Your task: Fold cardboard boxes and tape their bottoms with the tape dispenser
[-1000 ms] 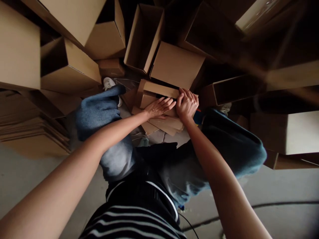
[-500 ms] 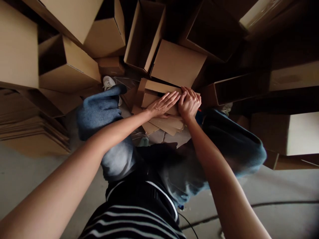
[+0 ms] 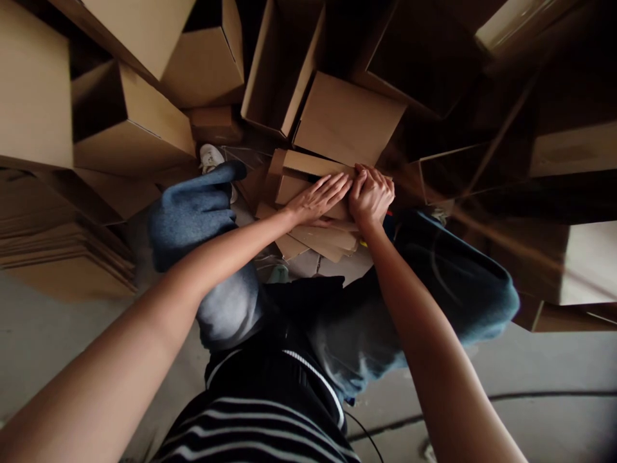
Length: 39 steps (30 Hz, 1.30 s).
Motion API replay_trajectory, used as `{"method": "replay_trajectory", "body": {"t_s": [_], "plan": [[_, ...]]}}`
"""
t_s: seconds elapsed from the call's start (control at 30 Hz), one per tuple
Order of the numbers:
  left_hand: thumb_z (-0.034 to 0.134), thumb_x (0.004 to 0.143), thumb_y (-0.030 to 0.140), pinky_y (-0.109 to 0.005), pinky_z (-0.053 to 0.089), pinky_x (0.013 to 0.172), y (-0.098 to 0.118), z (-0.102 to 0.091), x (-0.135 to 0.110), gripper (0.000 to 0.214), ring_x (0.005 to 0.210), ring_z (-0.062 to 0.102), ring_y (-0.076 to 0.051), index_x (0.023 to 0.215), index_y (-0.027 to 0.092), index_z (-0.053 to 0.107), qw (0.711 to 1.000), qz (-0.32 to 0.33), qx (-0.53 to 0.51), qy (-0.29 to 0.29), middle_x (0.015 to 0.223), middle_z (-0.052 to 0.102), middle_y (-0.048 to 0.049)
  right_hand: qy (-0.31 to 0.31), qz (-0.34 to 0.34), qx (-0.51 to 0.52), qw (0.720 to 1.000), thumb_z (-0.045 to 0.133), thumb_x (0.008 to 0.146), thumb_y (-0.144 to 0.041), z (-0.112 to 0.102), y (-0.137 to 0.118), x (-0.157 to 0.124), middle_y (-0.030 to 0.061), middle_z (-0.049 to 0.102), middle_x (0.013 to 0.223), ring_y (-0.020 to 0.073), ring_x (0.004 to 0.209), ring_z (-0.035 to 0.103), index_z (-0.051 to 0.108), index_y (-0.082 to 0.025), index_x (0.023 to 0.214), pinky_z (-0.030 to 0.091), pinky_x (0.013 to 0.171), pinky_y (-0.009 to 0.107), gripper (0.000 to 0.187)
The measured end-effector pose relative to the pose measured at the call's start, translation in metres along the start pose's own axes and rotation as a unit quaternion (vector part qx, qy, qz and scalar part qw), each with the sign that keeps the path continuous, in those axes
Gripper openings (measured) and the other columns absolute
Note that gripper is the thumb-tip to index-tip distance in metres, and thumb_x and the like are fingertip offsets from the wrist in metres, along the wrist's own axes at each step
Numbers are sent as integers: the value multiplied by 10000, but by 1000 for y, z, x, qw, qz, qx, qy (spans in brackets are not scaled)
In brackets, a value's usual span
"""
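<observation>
A small brown cardboard box (image 3: 291, 188) lies on the floor between my bent knees, on top of some loose cardboard pieces (image 3: 328, 240). My left hand (image 3: 321, 199) rests on it, fingers stretched out and close together, the tips reaching the right hand. At the box's right end my right hand (image 3: 372, 196) is closed with curled fingers; what lies inside its grip is hidden. Beside and below that hand, a small red part (image 3: 389, 213) and a bit of yellow (image 3: 363, 243) peek out, of something I cannot identify.
Open cardboard boxes (image 3: 135, 122) crowd the far side and left. A tall open box (image 3: 284, 64) and a cardboard panel (image 3: 347, 119) stand just beyond the small box. Flattened cardboard (image 3: 72, 257) is stacked at left. A dark cable (image 3: 554, 393) runs along the floor at right.
Both hands and the small box sit slightly farther right in the picture. A bit of yellow now shows below my right hand. The left hand stays flat, the right closed.
</observation>
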State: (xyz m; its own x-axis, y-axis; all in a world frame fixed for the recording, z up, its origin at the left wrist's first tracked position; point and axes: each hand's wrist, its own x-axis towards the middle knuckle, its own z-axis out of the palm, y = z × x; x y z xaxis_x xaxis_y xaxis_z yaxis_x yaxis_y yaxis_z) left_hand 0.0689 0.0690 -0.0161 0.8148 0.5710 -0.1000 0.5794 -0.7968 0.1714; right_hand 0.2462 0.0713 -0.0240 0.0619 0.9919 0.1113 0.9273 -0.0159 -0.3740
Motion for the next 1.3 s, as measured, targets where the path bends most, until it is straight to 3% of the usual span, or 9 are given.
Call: {"method": "replay_trajectory", "body": {"t_s": [0.2,0.43,0.8,1.07,1.3], "plan": [[544,980,458,-532,243,1284,5,-1,-7,882,1600,237,-375,1660,-6,224,1000,-4,-29,-10,1710,267,-257,-12,3,4,1000,286,1025,-256,0,1,-9,131,660,1426,265,1363,585,618,-203,1415,408,1169,502,515],[591,986,431,-520,329,1220,11,-3,-9,767,1534,355,-388,1605,26,387,998,-14,-27,-47,1665,365,-262,-13,-34,-7,999,326,1020,-239,-8,-7,-14,135,506,1587,281,1587,297,461,-200,1544,156,1285,637,543],[604,969,428,-520,349,1208,9,-1,-6,709,1499,408,-386,1541,29,479,999,-10,-34,-40,1608,456,-261,-8,-23,11,1000,225,1084,-327,7,3,-6,157,567,1520,299,1581,311,504,-177,1505,188,1266,660,527],[557,976,440,-506,230,1284,8,1,-8,829,1580,277,-366,1634,1,308,999,-12,-37,-37,1690,315,-258,-57,-25,-11,998,212,1091,-334,8,3,-5,132,542,1559,274,1565,352,507,-205,1529,274,1262,588,543],[559,976,461,-507,141,1326,7,-1,-8,895,1606,225,-359,1644,-38,234,999,0,-33,-27,1712,258,-259,-37,-23,9,999,173,1088,-281,5,-3,-8,118,598,1508,242,1542,396,576,-203,1467,260,1279,555,558]]}}
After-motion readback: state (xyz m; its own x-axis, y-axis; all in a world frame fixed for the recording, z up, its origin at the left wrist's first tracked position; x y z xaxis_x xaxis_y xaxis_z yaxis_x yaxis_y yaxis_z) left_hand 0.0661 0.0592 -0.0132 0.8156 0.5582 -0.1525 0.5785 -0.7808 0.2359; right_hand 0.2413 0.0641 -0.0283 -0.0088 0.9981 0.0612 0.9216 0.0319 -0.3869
